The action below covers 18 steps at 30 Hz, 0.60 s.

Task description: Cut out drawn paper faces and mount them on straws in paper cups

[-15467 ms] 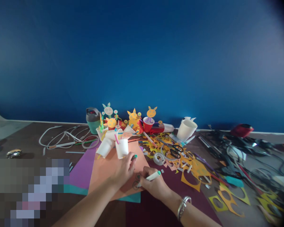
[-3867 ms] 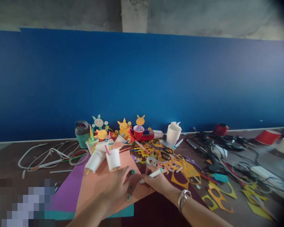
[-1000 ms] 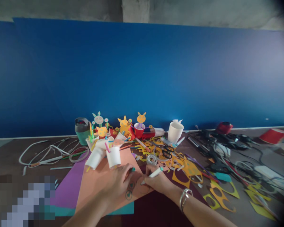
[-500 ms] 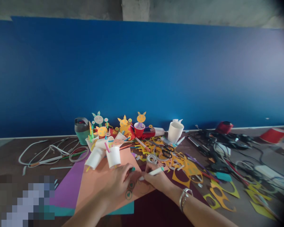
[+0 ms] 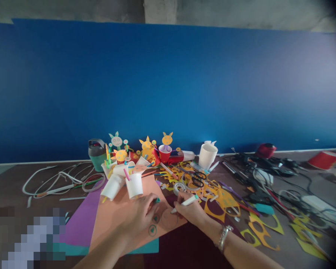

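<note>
An orange-pink sheet (image 5: 109, 220) lies over purple and teal sheets on the dark table. My left hand (image 5: 141, 211) rests on it, its fingers curled round a green marker cap (image 5: 157, 200). In my right hand (image 5: 187, 209) is a white marker (image 5: 189, 201) with a green end, its tip low over the sheet's right part. A large thin circle (image 5: 169, 218) shows beneath that tip. Left of it are two small green-outlined circles (image 5: 152, 230) with dark shapes inside. A bracelet is round my right wrist.
White paper cups (image 5: 134, 185) stand and lie behind the sheet, beside animal-faced paper figures (image 5: 167, 139). Yellow paper scraps (image 5: 215, 209), black scissors (image 5: 198, 180) and a tape roll (image 5: 179, 188) lie to the right. Tangled cables (image 5: 271, 186) spread farther right; a grey-green bottle (image 5: 96, 154) stands at the back left.
My right hand has shifted slightly right with the marker, which has tilted. More of the large circle's outline is visible. My left hand has stayed almost still.
</note>
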Motion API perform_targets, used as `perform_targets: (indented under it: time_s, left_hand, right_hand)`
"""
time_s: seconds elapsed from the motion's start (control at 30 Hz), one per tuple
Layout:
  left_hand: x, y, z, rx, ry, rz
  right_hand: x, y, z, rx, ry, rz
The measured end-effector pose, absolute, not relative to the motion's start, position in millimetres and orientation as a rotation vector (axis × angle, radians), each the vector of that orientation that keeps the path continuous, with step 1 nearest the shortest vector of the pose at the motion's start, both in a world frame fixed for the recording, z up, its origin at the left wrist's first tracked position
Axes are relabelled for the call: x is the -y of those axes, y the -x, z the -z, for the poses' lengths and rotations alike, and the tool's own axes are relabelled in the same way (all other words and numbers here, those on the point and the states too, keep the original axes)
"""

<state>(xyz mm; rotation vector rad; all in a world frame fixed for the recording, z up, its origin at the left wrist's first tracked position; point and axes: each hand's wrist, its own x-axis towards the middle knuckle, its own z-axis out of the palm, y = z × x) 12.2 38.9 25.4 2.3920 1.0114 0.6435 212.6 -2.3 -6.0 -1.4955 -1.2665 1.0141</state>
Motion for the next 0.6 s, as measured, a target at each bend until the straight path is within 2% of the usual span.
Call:
perform_targets:
  time_s: [0.6]
  left_hand:
    - [-38.0,-13.2,-28.4,-1.021,-2.398,-0.653]
  right_hand:
    - [4.2,-210.6,0.2,1.317,1.552,-0.956]
